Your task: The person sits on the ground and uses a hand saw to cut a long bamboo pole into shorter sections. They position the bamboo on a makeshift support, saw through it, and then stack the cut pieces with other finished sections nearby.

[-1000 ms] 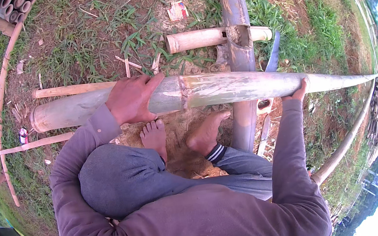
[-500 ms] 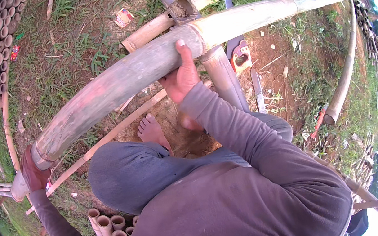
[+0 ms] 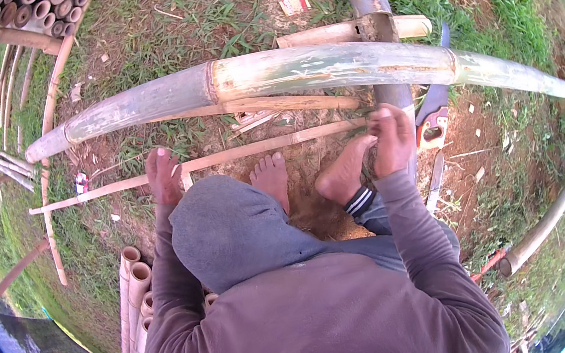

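Note:
A long thick bamboo pole (image 3: pixel 297 71) lies crosswise in front of me, over an upright-looking bamboo post (image 3: pixel 393 95) with a notched top. My left hand (image 3: pixel 164 178) is below the pole, apart from it, beside a thin bamboo strip (image 3: pixel 236 152); its fingers look loosely extended and hold nothing visible. My right hand (image 3: pixel 393 140) is next to the post, just under the pole, fingers loosely bent and apart. A hand saw (image 3: pixel 433 126) with an orange and dark handle lies right of the post. Near it is a long flat blade (image 3: pixel 434 181).
A short bamboo piece (image 3: pixel 321 34) crosses behind the post. Cut bamboo tubes (image 3: pixel 137 274) stand at my left, and more are stacked on a rack (image 3: pixel 22 39) at the far left. Another long pole (image 3: pixel 552 216) lies at the right, near a red tool (image 3: pixel 487 265).
Both hands have come off the thick pole and drawn back toward me. The pole has shifted leftward and now lies across the post. My view has turned slightly left.

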A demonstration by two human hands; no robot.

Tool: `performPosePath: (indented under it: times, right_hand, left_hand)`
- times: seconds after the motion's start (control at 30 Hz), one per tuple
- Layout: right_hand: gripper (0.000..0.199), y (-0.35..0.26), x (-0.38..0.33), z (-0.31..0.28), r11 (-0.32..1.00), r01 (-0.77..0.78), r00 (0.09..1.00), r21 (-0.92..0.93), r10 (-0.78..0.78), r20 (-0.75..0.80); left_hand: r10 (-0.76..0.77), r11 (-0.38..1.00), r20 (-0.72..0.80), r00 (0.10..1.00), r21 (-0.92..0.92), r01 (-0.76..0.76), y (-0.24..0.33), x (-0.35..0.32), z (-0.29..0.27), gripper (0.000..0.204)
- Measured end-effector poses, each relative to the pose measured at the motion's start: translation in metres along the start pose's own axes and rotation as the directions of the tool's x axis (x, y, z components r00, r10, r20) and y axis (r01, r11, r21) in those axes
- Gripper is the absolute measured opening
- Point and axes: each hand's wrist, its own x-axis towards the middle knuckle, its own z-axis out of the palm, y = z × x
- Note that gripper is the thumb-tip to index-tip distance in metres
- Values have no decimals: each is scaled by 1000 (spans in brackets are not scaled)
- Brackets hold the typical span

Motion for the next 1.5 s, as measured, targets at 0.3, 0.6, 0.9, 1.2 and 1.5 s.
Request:
performPosePath:
  times: [0.3, 0.6, 0.9, 1.2, 1.5]
  right_hand:
    - [111, -55, 209, -163, 833, -127, 869, 539, 355, -344]
    - [76, -60, 226, -128, 921, -181, 908, 345, 292, -301]
    - [60, -58, 117, 54, 747, -151, 986, 648, 162, 42]
    - [65, 7, 117, 187, 594, -603, 797, 533, 410, 444]
    - [41, 62, 63, 65, 945, -168, 880, -281, 272, 389]
  left_hand:
    - [-129, 793, 233, 964, -560, 241, 34, 48, 151, 100]
    - [-117, 793, 127, 985, -586, 170, 36, 55, 132, 73]
    - [255, 803, -187, 949, -505, -316, 146, 157, 0, 81]
    - [661, 741, -465, 589, 280, -611, 187, 191, -10, 80]
    - [827, 294, 175, 534, 675, -676, 89, 90, 103, 55]
